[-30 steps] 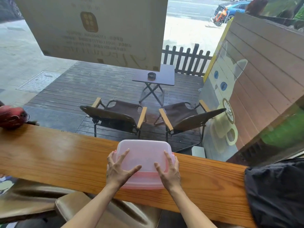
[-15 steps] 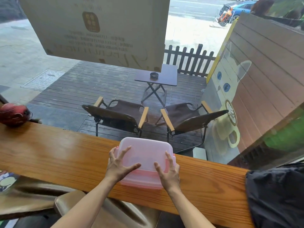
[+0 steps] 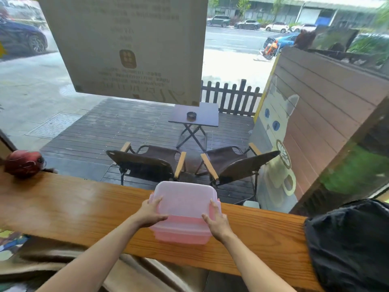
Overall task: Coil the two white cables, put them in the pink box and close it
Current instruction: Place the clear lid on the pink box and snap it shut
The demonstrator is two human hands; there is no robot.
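The pink box (image 3: 185, 204) stands on the wooden counter (image 3: 69, 209) with its translucent lid on top. My left hand (image 3: 150, 212) grips the box's left side, fingers curled over the lid's edge. My right hand (image 3: 216, 220) holds the right side the same way. The white cables are out of sight; the frosted lid hides whatever is inside.
A red helmet (image 3: 23, 163) lies at the counter's far left. A black bag (image 3: 349, 239) covers the counter's right end. A window runs right behind the counter. A padded seat (image 3: 126, 268) sits below the near edge.
Both hands slid from resting flat on the lid, fingers spread, to gripping the box at its left and right sides. The view tilted upward.
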